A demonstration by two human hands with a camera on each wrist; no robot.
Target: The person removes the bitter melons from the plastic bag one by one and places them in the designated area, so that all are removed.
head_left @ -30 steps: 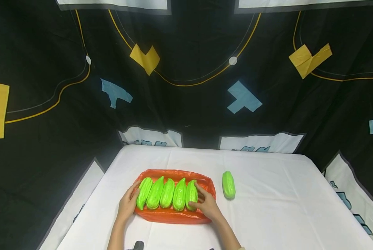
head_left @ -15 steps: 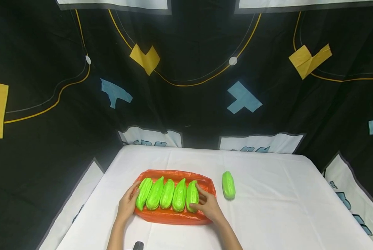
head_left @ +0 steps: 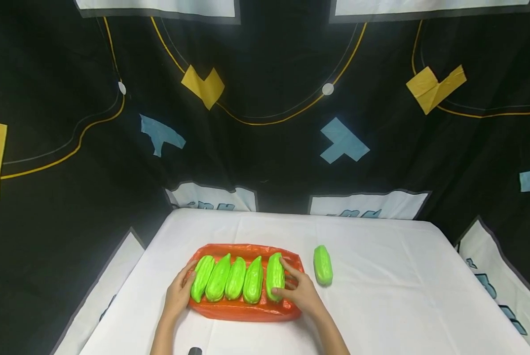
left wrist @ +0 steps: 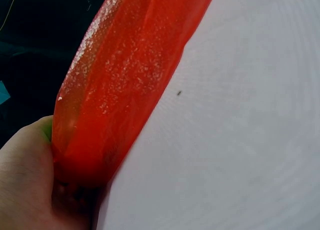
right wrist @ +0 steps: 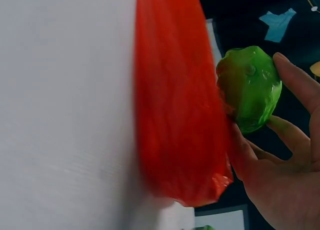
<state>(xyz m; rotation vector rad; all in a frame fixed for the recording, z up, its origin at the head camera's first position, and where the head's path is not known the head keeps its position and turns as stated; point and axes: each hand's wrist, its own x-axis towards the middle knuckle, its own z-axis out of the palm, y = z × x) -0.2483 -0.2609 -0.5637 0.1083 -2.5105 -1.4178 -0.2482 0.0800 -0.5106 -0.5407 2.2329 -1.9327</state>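
- Head view: white tabletop [head_left: 380, 286] brightly lit; faint, soft shadows.
- Left wrist view: dimmer; glittering highlights on red container [left wrist: 125, 65].
- Right wrist view: red container blurred; shadow alongside.

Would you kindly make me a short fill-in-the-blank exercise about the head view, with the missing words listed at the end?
Together, the red tray and the right hand hold ____ green vegetables.
The left hand is at the tray's ____ end.
The lone vegetable lies to the ____ of the tray.
The cloth under the tray is coloured ____.

Missing words: five; left; right; white.
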